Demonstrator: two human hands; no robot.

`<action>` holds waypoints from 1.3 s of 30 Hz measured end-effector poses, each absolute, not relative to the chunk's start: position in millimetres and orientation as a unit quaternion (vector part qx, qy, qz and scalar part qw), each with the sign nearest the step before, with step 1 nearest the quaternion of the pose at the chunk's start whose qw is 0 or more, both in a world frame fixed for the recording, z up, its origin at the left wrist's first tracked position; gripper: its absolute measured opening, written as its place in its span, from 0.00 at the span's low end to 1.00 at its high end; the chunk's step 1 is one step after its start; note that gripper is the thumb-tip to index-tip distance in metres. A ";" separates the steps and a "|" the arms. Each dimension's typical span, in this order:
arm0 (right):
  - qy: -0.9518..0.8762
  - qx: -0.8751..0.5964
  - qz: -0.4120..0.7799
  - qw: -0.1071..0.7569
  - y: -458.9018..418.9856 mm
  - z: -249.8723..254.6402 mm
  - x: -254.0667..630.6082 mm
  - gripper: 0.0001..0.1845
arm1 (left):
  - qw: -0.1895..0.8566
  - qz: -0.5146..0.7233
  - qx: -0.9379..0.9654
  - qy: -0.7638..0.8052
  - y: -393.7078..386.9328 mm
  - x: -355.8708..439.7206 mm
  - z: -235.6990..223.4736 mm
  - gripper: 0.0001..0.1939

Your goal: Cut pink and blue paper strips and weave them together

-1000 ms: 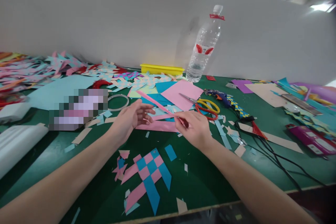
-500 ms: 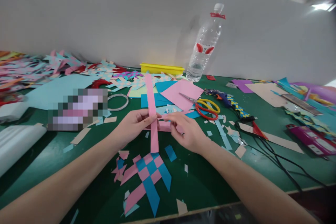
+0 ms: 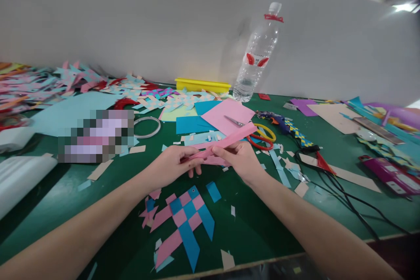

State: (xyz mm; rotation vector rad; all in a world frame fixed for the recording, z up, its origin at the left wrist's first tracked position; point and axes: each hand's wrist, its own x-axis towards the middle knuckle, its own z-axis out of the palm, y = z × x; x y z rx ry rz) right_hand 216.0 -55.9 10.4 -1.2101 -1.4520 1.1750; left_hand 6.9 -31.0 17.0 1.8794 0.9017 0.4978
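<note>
Between my two hands is a pink paper strip (image 3: 236,135), folded lengthwise and slanting up to the right. My left hand (image 3: 172,162) pinches its left end, with the lower fingers partly hidden behind. My right hand (image 3: 244,162) grips it farther right, thumb on top. Below my hands lies a woven pink and blue paper fish (image 3: 185,212) with a small eye. A small pink and blue paper piece (image 3: 150,210) is to its left, and a blue paper square (image 3: 213,191) to its right.
Scissors (image 3: 262,138) with red and yellow handles lie past my right hand, partly covered by the strip. Behind are a pink sheet (image 3: 223,111), a tape roll (image 3: 147,127), a yellow tray (image 3: 203,85) and a plastic bottle (image 3: 257,57). Black cords (image 3: 341,197) run at right.
The pink strip, upright in my left hand before, now slants to the right. My right hand has come onto it, and the fish's eye is uncovered.
</note>
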 end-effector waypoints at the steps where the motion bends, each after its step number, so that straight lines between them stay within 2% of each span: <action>1: -0.584 -0.493 0.466 0.447 -56.0 10.4 216.1 0.18 | 0.473 0.206 0.772 0.371 -30.3 6.6 16.5 0.15; 15: -0.547 -0.516 0.427 0.503 -57.6 5.3 210.7 0.14 | 0.441 0.161 0.796 0.381 -32.7 8.4 27.0 0.19; 28: -0.557 -0.512 0.405 0.514 -56.4 3.5 210.8 0.14 | 0.474 0.150 0.789 0.362 -31.2 5.9 24.0 0.19; 35: -0.617 -0.497 0.349 0.501 -60.3 6.9 211.1 0.11 | 0.427 0.151 0.809 0.374 -28.3 4.8 21.6 0.20; 39: -0.646 -0.481 0.336 0.489 -64.5 11.3 210.8 0.09 | 0.341 0.171 0.854 0.353 -26.4 3.5 19.4 0.18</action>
